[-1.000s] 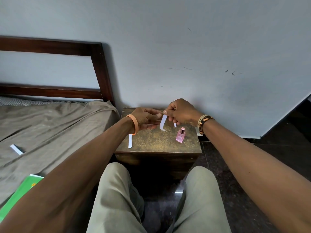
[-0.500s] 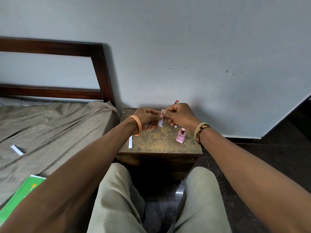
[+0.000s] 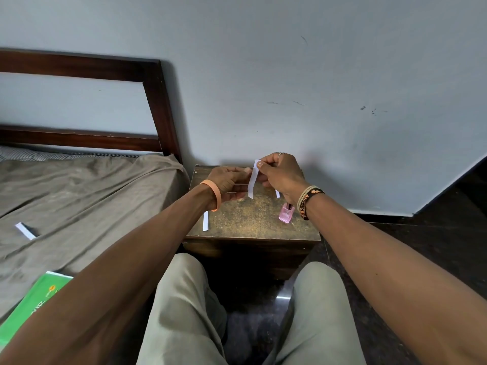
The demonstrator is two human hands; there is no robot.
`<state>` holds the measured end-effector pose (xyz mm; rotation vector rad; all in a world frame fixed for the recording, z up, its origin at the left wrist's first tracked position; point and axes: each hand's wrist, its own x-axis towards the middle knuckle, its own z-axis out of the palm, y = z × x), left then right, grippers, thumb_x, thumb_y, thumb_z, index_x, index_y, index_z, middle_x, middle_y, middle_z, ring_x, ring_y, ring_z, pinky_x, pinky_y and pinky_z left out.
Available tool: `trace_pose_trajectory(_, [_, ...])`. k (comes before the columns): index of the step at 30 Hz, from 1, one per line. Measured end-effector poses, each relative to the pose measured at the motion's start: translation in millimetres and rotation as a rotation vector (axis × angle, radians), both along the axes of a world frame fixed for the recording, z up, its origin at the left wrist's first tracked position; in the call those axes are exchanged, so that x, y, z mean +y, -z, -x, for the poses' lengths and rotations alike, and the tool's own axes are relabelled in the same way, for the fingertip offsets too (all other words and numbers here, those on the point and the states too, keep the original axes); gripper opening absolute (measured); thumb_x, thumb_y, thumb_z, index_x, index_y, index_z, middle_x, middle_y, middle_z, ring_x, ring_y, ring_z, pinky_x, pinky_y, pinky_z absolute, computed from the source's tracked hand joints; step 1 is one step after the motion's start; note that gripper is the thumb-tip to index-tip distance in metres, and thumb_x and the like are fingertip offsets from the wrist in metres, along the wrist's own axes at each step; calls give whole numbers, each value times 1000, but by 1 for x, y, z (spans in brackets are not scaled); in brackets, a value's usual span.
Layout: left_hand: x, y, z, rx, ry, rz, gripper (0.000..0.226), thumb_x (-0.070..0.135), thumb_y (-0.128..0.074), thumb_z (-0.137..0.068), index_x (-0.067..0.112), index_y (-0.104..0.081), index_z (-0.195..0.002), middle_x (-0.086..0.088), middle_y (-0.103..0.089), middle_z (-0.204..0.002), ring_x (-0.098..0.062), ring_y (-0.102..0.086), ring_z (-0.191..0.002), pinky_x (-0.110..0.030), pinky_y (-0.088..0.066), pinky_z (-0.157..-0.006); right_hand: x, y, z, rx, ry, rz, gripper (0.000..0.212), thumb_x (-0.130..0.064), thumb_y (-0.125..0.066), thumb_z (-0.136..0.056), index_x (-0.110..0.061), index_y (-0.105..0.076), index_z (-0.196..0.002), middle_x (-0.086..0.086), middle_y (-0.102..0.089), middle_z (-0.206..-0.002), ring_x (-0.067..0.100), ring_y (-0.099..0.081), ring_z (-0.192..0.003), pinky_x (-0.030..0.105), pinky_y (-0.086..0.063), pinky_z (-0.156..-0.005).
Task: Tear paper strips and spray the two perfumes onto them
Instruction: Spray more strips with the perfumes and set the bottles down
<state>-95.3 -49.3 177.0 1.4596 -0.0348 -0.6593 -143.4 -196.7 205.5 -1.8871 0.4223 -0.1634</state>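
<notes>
A white paper strip (image 3: pixel 252 181) hangs upright over the far part of a small wooden table (image 3: pixel 253 225). My right hand (image 3: pixel 282 175) pinches its top end between thumb and fingers. My left hand (image 3: pixel 228 183), with an orange wristband, pinches the strip's left edge with curled fingers. A pink perfume bottle (image 3: pixel 286 213) stands on the table's right side, just below my right wrist. One torn strip (image 3: pixel 205 221) lies on the table's left edge. A short piece of strip (image 3: pixel 277 193) shows under my right hand. No second perfume is visible.
A bed with a grey-brown sheet (image 3: pixel 79 206) and a dark wooden headboard (image 3: pixel 155 106) stands to the left. On it lie a folded white paper (image 3: pixel 25 231) and a green book (image 3: pixel 34 304). A wall rises right behind the table. My knees are close to its front.
Both hands have risen slightly with the strip. It now hangs straight and longer between them, where half a second ago it was mostly hidden by my fingers.
</notes>
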Motion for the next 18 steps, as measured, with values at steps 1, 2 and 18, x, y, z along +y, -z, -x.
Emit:
trace_pose_trajectory(1, [0,2,-1,-1,-10,-2,22,21,-65,-89,9,-67,-106,-10,-70,-97,-20,-66,-81,-31,-55,-76,1,2,-3,5,-1,0,9,-15,-64,-94,-9,-68,-99,8,-73,-93,20,-73,-81,36,-62,-72])
trace_pose_trajectory(2, [1,4,-2,0,-23,-2,23,21,-65,-89,8,-66,-108,-9,-70,-95,-20,-67,-79,-29,-54,-71,2,3,-4,11,-6,-11,7,-14,-64,-95,-9,-67,-99,10,-73,-93,21,-73,-81,39,-62,-72])
trace_pose_trajectory(18, [23,37,-42,-9,-151,-14,19,11,-70,-84,7,-69,-103,-11,-72,-90,-22,-68,-81,-27,-55,-63,23,31,-47,139,-131,-64,8,-10,-61,-96,-12,-60,-89,21,-70,-93,32,-72,-69,43,-61,-64])
